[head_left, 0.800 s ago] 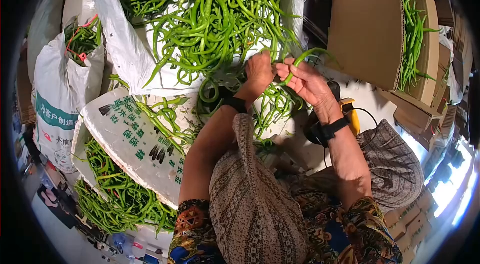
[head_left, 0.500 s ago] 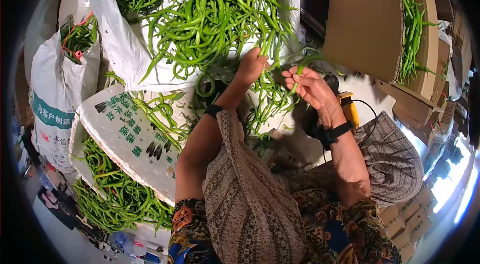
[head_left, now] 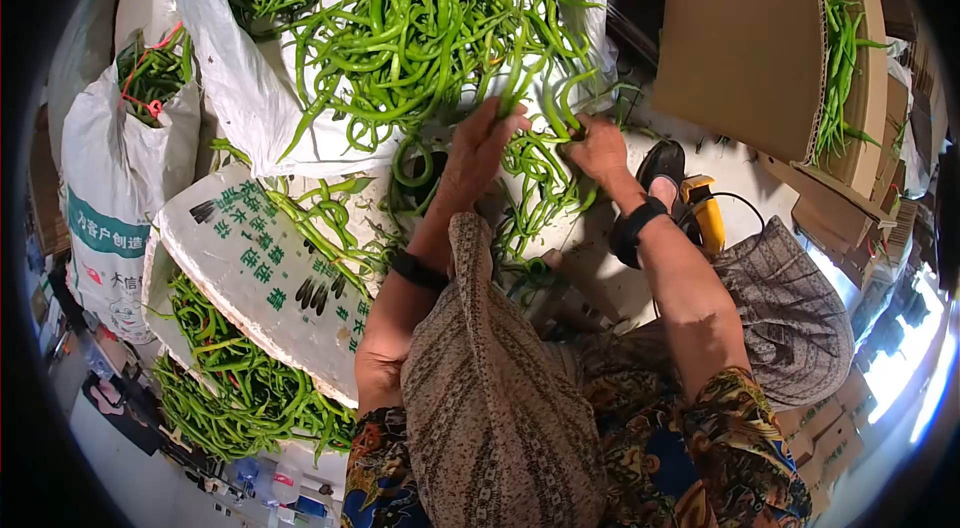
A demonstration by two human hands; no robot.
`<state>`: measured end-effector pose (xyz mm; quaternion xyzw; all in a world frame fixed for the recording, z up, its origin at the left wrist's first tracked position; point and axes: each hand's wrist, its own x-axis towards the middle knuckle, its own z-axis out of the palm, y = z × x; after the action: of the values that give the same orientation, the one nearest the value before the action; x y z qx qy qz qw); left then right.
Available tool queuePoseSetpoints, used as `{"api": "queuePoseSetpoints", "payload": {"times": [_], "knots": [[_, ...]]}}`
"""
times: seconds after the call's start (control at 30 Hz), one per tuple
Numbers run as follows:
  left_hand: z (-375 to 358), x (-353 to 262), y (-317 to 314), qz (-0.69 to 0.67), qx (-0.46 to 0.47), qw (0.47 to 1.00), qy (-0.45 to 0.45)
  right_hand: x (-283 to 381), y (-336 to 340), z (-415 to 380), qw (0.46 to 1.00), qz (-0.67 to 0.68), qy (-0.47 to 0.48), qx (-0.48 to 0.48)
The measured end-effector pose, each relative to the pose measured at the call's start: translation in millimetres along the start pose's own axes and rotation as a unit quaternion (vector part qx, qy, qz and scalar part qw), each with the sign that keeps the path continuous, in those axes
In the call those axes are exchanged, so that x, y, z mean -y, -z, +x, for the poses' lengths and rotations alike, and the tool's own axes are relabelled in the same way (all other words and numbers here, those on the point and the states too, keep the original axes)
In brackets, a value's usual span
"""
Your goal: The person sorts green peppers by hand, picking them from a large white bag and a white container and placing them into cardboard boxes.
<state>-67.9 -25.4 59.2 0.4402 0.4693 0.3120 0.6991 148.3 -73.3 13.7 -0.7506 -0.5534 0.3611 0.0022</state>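
A large heap of long green chili peppers (head_left: 420,23) lies on a white woven sack (head_left: 250,98) at the top. At the heap's near edge, my left hand (head_left: 478,150) is closed around a few green peppers that stick up past the fingers. Just to its right, my right hand (head_left: 601,150) is closed on a curved green pepper, its fingertips partly hidden behind the hand. Below and between both hands hangs a tangle of thin curly peppers (head_left: 540,178).
An open cardboard box (head_left: 735,38) with peppers inside stands at right. On the left are a foam lid with green print (head_left: 265,253), a foam box of peppers (head_left: 240,378) and a tied white sack (head_left: 110,198). A yellow object (head_left: 706,218) sits near my shoe (head_left: 661,166).
My right hand has moved up and slightly left to the heap's edge. The pepper it held out has left that spot. My left hand has shifted slightly down and left.
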Motion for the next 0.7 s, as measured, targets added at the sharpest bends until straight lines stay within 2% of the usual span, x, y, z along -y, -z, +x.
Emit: {"api": "queuePoseSetpoints", "payload": {"times": [0.1,0.17,0.23,0.33,0.4,0.47,0.57,0.6,0.7], "knots": [[-1.6,14.2,10.9,0.011,-0.086,0.996,-0.01,-15.3,12.8,-9.6,0.996,0.043,0.051,-0.059],[-5.9,13.8,7.0,0.011,-0.098,0.995,-0.032,-13.2,35.6,-22.9,0.983,0.18,0.032,-0.02],[-7.0,15.3,5.8,0.032,-0.084,0.995,-0.04,-4.3,48.1,-29.4,0.925,0.36,-0.082,0.087],[-10.7,-5.7,-1.4,-0.017,-0.055,0.997,-0.042,33.6,68.1,-47.3,0.857,0.49,-0.121,0.105],[-8.7,-15.4,-10.3,0.114,-0.03,0.988,-0.098,45.2,73.9,-56.1,0.834,0.539,-0.068,0.094],[-5.1,-8.5,-14.6,0.285,0.0,0.947,-0.15,55.5,79.9,-58.9,0.821,0.565,-0.045,0.073],[-13.1,-7.5,-35.1,0.293,0.088,0.906,-0.292,67.4,81.5,-54.8,0.829,0.554,-0.057,0.044],[-15.8,-6.1,-41.3,0.296,0.082,0.891,-0.334,62.0,78.1,-52.4,0.844,0.524,-0.107,0.047],[-7.4,6.7,-8.7,0.313,0.138,0.873,-0.348,42.6,66.2,-52.4,0.818,0.559,-0.135,0.004]]}}
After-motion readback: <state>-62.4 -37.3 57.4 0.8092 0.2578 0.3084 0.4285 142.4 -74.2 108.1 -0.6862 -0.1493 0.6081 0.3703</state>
